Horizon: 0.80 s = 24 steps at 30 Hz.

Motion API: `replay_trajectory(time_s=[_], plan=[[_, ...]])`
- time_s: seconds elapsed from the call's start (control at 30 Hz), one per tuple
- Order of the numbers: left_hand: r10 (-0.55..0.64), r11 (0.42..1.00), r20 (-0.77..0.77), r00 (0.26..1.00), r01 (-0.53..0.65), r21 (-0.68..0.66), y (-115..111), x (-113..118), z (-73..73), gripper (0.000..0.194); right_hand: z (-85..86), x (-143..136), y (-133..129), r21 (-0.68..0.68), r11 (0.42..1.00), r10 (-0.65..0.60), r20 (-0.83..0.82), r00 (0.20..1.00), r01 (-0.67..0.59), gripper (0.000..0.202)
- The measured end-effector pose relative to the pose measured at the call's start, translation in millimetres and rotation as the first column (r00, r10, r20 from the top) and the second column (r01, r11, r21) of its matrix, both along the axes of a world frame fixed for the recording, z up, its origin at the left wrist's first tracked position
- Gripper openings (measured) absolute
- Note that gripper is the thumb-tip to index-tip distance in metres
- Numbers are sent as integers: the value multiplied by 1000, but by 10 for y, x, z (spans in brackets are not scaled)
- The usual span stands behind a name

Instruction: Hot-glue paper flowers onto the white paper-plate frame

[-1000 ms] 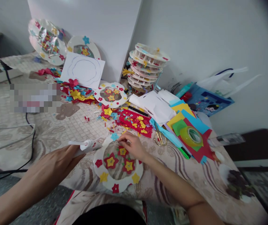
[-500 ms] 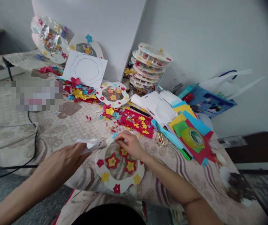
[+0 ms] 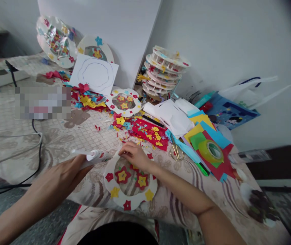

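Note:
A white ring-shaped frame (image 3: 133, 201) with red and yellow paper flowers lies at the table's near edge. My left hand (image 3: 76, 170) is wrapped round a white glue bottle (image 3: 96, 155), its nozzle end at the ring's upper left. Over the ring's top edge is my right hand (image 3: 132, 153), fingers pinched together; what they hold, if anything, is hidden. Inside the ring, red flowers with yellow centres (image 3: 122, 176) show, one partly covered by my right hand.
Behind the ring lie a red strip with small yellow flowers (image 3: 150, 131), gold scissors (image 3: 177, 151), coloured paper with tape (image 3: 214, 152) and a smaller decorated ring (image 3: 111, 106). Stacked rings (image 3: 164, 73) stand at the back. Cables (image 3: 38, 149) cross the left side.
My right hand has moved slightly left along the ring's top, now covering where a blue flower showed. My left hand and the bottle have shifted a little left, away from the ring.

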<state>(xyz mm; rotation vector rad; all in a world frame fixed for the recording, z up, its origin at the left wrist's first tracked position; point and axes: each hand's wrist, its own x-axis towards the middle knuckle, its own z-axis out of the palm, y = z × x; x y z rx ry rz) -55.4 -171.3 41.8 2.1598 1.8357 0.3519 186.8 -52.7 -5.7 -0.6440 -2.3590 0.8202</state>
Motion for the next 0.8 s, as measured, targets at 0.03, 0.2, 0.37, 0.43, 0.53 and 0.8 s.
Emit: replay_trajectory(time_s=[0.03,0.2,0.37,0.43,0.53,0.8], plan=[[4,1000,6,1000,-4,17,-8,-40,-30,34,-16,-17,10,16,1000,16,15,1000,-16,6],[41,991,54,998,-47,123,-73,-265,-170,27,-54,-75,33,104,987,113,78,991,-121,8],[161,979,87,983,-170,110,-77,-363,-172,31,-61,-135,56,204,965,144,118,983,-166,15],[197,974,110,974,-207,88,-49,-367,-145,34,-59,-149,62,222,956,160,151,976,-191,16],[242,967,145,960,-250,47,-13,-373,-115,37,-49,-138,62,242,946,171,190,967,-215,18],[267,960,159,951,-277,47,16,-434,-111,36,-44,-42,28,361,896,185,222,957,-257,21]])
